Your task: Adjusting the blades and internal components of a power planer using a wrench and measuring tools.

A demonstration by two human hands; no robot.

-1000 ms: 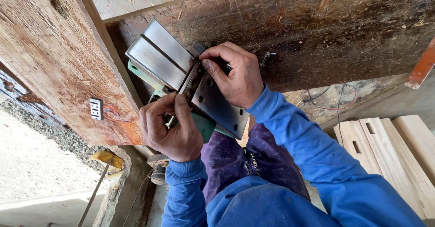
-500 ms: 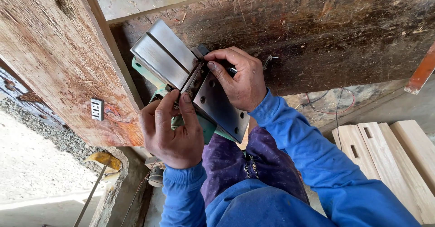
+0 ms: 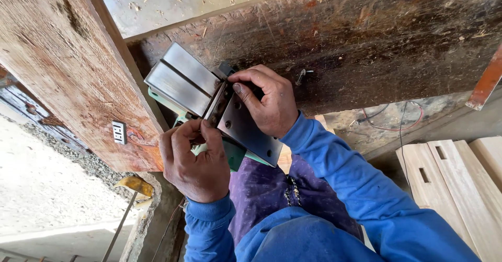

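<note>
I am looking down through the head camera at my two hands working on an electric hand planer (image 3: 209,107), which is turned sole-up so its two flat, bright metal plates face me, with a narrow slot between them near the middle. The planer sits against a rough, dark, weathered wooden beam (image 3: 366,42), with a lighter reddish plank (image 3: 68,84) running off to the left; its green plastic body shows beneath the plates. My right hand (image 3: 266,102) is curled over the top of the planer at the slot, thumb pressed down on the metal near the gap and fingers wrapped over the far side; I cannot see whether it holds a small tool or only grips the body. My left hand (image 3: 193,160) is closed around the lower green part of the planer, fingers bent toward the slot; whether it pinches anything small I cannot tell. Judging from this, the work at the cutter slot looks under way and not finished: the planer is still upside down, both hands are on it, and nothing shows it ready to be turned back. A bent nail (image 3: 302,75) sticks out of the beam just right of my right hand. Pale slotted wooden pieces (image 3: 444,178) lie at the lower right.
</note>
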